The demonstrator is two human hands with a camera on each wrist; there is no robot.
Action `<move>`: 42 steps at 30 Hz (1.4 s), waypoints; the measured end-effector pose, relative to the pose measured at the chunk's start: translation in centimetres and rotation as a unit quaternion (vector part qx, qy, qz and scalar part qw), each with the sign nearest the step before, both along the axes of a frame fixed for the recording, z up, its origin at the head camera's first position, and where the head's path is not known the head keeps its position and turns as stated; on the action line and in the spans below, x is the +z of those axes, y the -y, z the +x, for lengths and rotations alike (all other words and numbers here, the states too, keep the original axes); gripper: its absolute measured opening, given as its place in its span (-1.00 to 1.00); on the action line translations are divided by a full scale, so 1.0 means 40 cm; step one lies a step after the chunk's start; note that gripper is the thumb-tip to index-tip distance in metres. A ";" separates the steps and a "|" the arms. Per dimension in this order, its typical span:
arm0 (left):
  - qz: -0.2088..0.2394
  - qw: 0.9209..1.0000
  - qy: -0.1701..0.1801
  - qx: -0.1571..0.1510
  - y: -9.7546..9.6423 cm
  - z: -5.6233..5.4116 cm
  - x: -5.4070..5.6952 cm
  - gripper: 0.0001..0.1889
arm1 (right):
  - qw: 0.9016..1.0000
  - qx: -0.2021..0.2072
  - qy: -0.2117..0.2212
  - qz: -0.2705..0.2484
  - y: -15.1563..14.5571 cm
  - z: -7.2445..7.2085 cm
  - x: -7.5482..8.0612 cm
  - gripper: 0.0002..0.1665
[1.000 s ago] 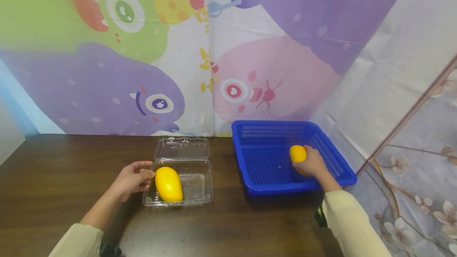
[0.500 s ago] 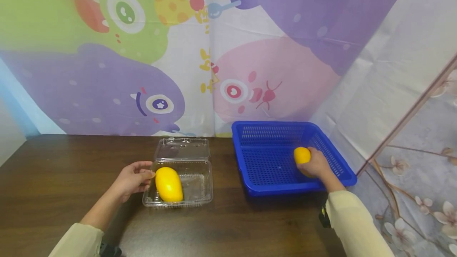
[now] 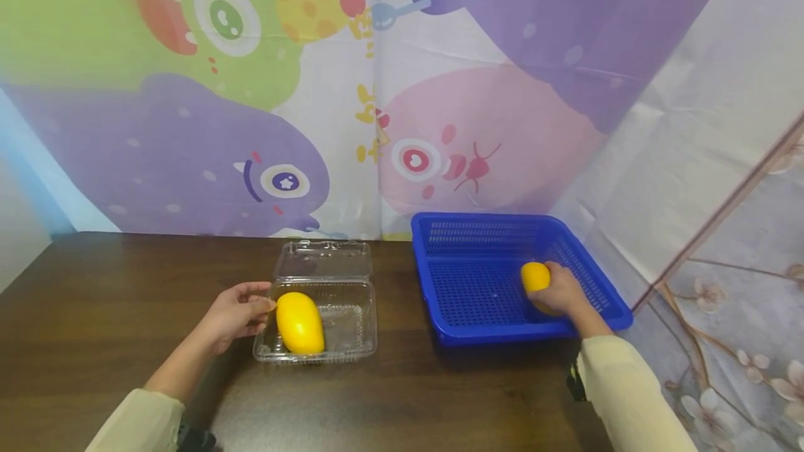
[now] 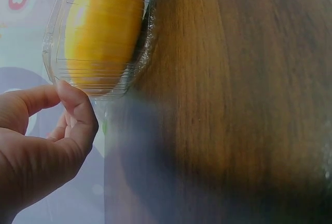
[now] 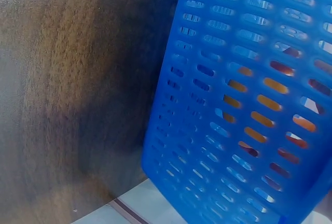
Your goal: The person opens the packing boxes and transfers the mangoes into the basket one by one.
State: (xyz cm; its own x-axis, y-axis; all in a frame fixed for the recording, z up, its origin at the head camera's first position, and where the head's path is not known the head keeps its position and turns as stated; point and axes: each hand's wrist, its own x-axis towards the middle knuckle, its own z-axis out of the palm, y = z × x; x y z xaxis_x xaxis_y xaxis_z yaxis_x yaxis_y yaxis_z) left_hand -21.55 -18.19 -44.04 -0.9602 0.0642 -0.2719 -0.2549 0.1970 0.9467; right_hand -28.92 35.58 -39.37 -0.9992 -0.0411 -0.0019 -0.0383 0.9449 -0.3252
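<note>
A clear plastic clamshell container lies opened flat on the table, its lid folded back. One yellow mango rests in its left half. At the left rim of the container, my left hand pinches the edge between thumb and forefinger; the left wrist view shows the same pinch beside the mango. Inside the blue basket, toward its right side, my right hand grips a second yellow mango. The basket's slotted wall hides most of that hand in the right wrist view.
Both containers stand on a dark wooden table, with a gap of tabletop between them. A cartoon-printed cloth rises behind the table. On the right, a flower-patterned panel stands close to the basket.
My right hand has moved a little to the right and nearer within the basket, carrying the mango along. The left hand keeps its pinch on the container; the head view has shifted slightly.
</note>
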 end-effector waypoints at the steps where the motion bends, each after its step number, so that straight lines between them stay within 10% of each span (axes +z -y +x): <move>1: -0.001 1.000 0.000 0.000 0.000 0.000 0.000 -0.41 | 1.000 0.001 0.000 0.001 0.000 0.000 0.001 -0.06; 42: 0.012 1.000 0.001 -0.001 0.000 -0.001 0.005 -0.42 | 1.000 0.006 0.021 -0.014 -0.030 -0.020 -0.019 -0.07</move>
